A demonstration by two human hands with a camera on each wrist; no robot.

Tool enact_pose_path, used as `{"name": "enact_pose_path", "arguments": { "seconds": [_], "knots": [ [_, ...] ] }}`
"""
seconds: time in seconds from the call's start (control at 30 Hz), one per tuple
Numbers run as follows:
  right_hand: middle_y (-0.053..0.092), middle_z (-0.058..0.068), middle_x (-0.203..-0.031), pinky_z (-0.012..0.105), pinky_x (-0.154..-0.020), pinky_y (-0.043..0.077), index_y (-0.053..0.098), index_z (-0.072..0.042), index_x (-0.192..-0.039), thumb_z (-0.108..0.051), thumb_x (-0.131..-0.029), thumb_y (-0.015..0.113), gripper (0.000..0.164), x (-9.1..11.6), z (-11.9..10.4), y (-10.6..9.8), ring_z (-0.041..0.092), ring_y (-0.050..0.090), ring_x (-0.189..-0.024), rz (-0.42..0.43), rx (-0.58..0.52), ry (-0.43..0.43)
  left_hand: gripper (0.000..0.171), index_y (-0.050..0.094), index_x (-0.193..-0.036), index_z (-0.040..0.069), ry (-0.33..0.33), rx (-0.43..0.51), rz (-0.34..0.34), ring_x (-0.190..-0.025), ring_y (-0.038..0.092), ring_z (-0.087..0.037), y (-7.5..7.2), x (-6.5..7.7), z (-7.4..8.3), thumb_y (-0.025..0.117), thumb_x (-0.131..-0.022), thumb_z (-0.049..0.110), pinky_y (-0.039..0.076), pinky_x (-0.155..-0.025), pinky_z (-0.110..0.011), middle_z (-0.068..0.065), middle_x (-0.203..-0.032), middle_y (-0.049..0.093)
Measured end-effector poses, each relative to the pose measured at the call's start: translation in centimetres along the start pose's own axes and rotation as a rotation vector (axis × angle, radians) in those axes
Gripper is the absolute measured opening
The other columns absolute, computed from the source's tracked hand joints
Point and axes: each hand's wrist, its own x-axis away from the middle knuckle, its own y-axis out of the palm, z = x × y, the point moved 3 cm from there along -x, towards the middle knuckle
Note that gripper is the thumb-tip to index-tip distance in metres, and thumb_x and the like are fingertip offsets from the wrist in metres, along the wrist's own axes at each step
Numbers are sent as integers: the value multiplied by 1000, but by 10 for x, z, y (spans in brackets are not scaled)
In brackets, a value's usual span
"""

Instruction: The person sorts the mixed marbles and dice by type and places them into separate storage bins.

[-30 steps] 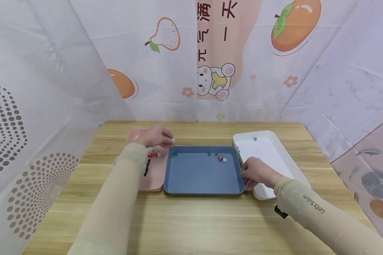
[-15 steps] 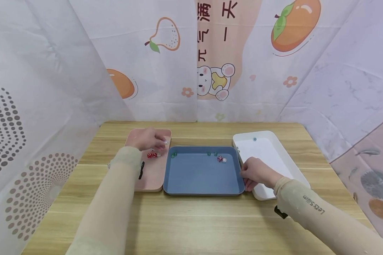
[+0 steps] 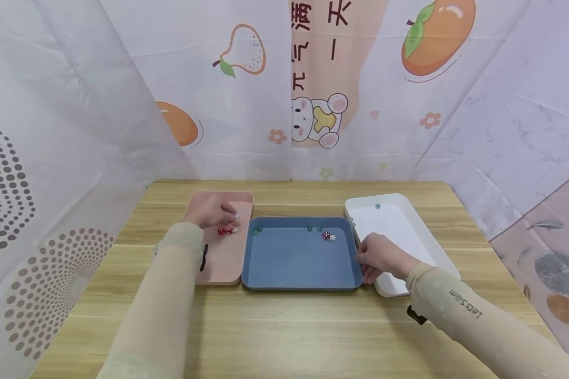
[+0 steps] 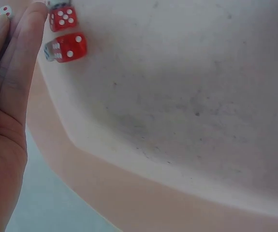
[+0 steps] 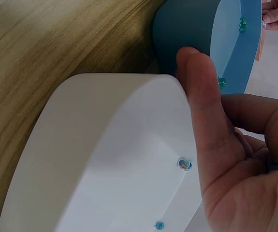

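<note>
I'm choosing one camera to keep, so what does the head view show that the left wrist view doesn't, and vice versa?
Only the head view: the right hand, the white tray and the fruit print on the curtain.

Only the left wrist view: spots clear enough to count, such as two on one face of the red dice.

Both: the left hand, the white die in its fingers, those red dice and the pink tray.
</note>
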Motion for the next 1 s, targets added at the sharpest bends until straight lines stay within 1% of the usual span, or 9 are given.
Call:
{"name": "enact_pose_path", "arguments": {
  "seconds": [0.13,0.2,0.37,0.57,0.63,0.7,0.8,0.93,1.0],
  "knots": [
    [69,13,-66,32,-56,62,67,7,-91,0,-98,56,15,0,0,0,20,70,-54,1,1,1,18,76,-106,-3,-14,35,5,-74,76,-18,0,-1,-4,76,-92,8,63,-72,-28,-9,-88,78],
    [69,13,-66,32,-56,62,67,7,-91,0,-98,56,15,0,0,0,20,70,-54,2,0,2,18,75,-106,-3,-17,35,7,-73,75,-18,0,-2,-6,76,-92,7,63,-71,-29,-9,-88,77],
    [69,13,-66,32,-56,62,67,8,-92,0,-98,56,15,1,0,1,20,70,-55,3,1,1,16,76,-104,-2,-39,30,8,-68,73,-18,0,-1,-6,76,-92,8,63,-68,-30,-9,-85,76],
    [69,13,-67,32,-56,62,67,8,-93,-1,-98,56,15,1,0,0,20,70,-55,1,1,3,14,76,-102,-2,-59,25,-5,-63,72,-23,1,0,-5,77,-91,6,63,-65,-34,-10,-78,75],
    [69,13,-66,33,-56,62,67,8,-92,-1,-98,56,15,1,0,0,20,70,-55,1,3,3,13,77,-101,0,-64,5,1,-60,72,-23,1,0,-6,78,-90,6,63,-63,-35,-10,-77,75],
    [69,13,-66,33,-56,62,67,8,-92,0,-98,57,15,1,0,0,20,70,-54,2,3,2,12,78,-100,1,-71,-10,3,-58,71,-23,1,0,-7,79,-89,6,63,-61,-35,-10,-76,74],
    [69,13,-66,33,-55,62,67,8,-93,0,-98,57,14,1,0,0,20,70,-54,3,0,-3,12,78,-100,1,-63,-17,-12,-55,70,-23,2,0,-9,79,-89,7,62,-59,-34,-11,-73,73],
    [69,14,-66,33,-55,62,68,8,-93,0,-98,57,15,0,1,0,20,70,-54,2,-2,-3,11,78,-100,1,-67,-2,-32,-51,67,-21,5,1,-11,77,-91,8,60,-55,-33,-12,-69,71],
    [69,14,-66,33,-56,62,68,8,-92,0,-98,57,15,0,1,0,21,70,-55,1,0,-3,11,79,-100,2,-76,-5,-29,-50,65,-20,6,1,-13,76,-92,9,59,-53,-32,-12,-67,69]
  ]
}}
